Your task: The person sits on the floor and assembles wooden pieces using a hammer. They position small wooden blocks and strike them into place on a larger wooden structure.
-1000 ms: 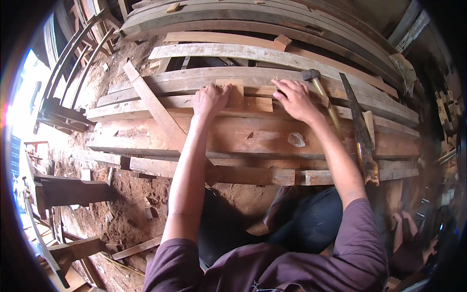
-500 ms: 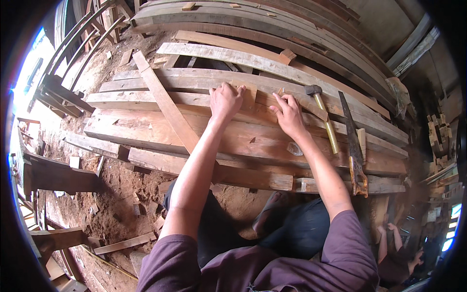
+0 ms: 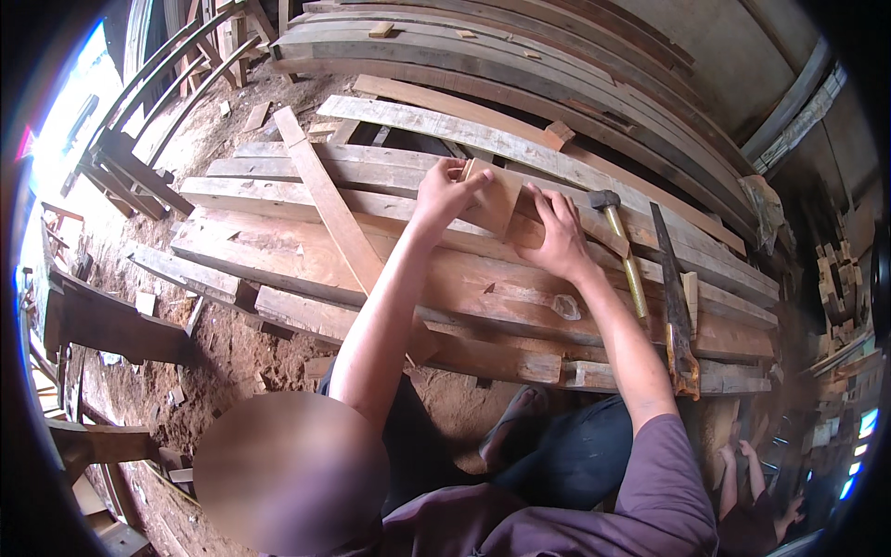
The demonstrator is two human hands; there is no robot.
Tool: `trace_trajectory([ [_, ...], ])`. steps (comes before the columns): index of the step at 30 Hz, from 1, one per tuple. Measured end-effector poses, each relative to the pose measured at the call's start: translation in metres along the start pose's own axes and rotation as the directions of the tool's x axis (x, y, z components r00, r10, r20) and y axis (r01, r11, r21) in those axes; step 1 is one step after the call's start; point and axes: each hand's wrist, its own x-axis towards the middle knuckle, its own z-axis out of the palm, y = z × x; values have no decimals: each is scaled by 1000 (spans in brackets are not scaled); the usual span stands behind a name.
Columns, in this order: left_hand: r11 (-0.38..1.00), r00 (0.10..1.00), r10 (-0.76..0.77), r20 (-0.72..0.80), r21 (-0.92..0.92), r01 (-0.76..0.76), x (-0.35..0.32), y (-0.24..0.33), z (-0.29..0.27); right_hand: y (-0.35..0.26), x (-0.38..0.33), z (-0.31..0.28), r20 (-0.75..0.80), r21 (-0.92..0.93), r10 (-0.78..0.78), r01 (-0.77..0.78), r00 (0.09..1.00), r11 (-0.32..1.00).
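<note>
My left hand (image 3: 449, 199) is closed round the left edge of a small flat wooden block (image 3: 494, 200), which stands tilted up over the stacked timbers. My right hand (image 3: 561, 236) is closed over a narrow wooden board (image 3: 525, 228), thumb on the near side and fingers on the far side. The board's left end meets the block, and its other end (image 3: 608, 239) shows beyond my right hand. To the right lies a hammer (image 3: 620, 243) with a dark head and a yellowish handle. Beside it rests a handsaw (image 3: 675, 302) with a rusty blade.
Thick timbers (image 3: 371, 243) lie side by side before me, with a loose plank (image 3: 325, 195) slanting across them at left. More long beams (image 3: 445, 58) are stacked behind. Wooden frames (image 3: 121, 176) stand at far left. Another person's arms (image 3: 742, 469) show at lower right.
The block has been lifted and tilted up in my left hand. My right hand has moved slightly left and closed on the board. The view has shifted a little; a blurred patch covers the lower left.
</note>
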Motion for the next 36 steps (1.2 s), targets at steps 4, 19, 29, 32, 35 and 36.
trace_trajectory([
  [4, 976, 969, -199, 149, -59, 209, 13, -7, -6, 12, 18, -14, 130, 36, -2, -2, 992, 999],
  [19, 772, 965, 258, -54, 612, -172, 56, -18, -54, 42, 69, 31, 402, 7, -34, 34, 915, 999],
  [29, 291, 772, -114, 625, 764, -576, 79, -25, -82, 61, 64, 38, 386, -74, 3, 27, 923, 997],
  [32, 160, 772, -154, 617, 787, -596, 75, -30, -82, 64, 63, 38, 300, -48, 60, -48, 952, 998],
  [35, 134, 766, -126, 630, 776, -616, 84, -36, -82, 61, 51, 30, 202, -80, 32, -16, 979, 997],
  [36, 211, 778, -92, 622, 776, -595, 96, -38, -82, 59, 46, 26, 175, -107, 28, -10, 984, 994],
])
